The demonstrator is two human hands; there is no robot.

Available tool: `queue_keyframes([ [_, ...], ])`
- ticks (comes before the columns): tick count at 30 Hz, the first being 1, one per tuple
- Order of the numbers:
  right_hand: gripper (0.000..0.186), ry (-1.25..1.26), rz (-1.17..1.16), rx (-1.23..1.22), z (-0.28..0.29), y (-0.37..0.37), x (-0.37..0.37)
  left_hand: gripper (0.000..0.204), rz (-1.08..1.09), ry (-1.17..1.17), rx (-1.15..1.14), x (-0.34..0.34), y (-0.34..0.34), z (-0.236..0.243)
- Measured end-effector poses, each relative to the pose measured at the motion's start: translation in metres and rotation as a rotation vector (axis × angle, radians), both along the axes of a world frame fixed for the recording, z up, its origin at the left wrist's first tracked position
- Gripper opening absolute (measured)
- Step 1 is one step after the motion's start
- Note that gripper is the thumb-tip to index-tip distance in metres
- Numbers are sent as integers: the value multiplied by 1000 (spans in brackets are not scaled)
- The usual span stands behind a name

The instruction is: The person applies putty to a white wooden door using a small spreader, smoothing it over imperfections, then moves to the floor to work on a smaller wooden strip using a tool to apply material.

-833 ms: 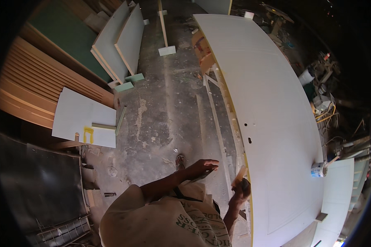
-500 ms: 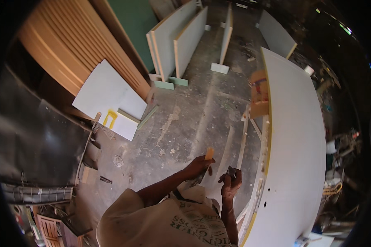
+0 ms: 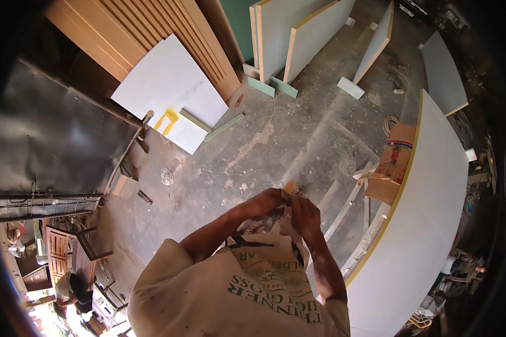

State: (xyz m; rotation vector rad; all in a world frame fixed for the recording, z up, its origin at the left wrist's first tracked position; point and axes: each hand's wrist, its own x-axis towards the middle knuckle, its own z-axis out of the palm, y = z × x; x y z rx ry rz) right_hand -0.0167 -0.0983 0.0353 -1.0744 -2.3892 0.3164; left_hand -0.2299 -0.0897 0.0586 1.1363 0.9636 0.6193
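Observation:
My left hand [image 3: 267, 203] is closed around a scraper with a pale wooden handle [image 3: 289, 187], whose tip sticks out above the fingers. Its broad, smeared blade seems to hang below the hand, in front of my shirt, partly hidden. My right hand [image 3: 306, 218] is closed and meets the left one at the scraper. Whatever its fingers hold is covered from view. To the right of both hands lies a long white panel [image 3: 427, 224] with a yellow edge, raised above the floor.
A cardboard box [image 3: 392, 168] stands beside the panel, near wooden strips [image 3: 343, 210]. White boards [image 3: 315, 42] stand on edge on small blocks farther off. At left, a white sheet [image 3: 166, 84] with a yellow frame-shaped piece leans against brown panels [image 3: 146, 33]. A dark metal sheet [image 3: 67, 135] is nearer.
My hands were apart, the right holding a small dark flat thing; now they have come together. The view has turned, so the surroundings appear shifted, and more shows at lower left.

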Motion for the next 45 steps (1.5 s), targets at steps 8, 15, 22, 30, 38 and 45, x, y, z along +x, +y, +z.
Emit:
queue_keyframes([
  [8,19,-170,72,-31,-12,175,18,27,191,119,-271,12,118,24],
  [15,16,-46,-129,-379,-36,291,3,31,579,-208,-380,-18,172,20],
  [22,23,160,276,-17,4,381,-101,37,867,-167,-294,-85,246,4],
  [30,25,-114,724,176,13,452,-235,34,1208,124,59,-146,297,-29],
  [38,8,-65,915,-143,-69,505,-343,33,1697,214,-217,-190,259,-39],
  [45,9,-413,1122,-284,-208,507,-418,29,1945,190,-454,-154,256,-87],
])
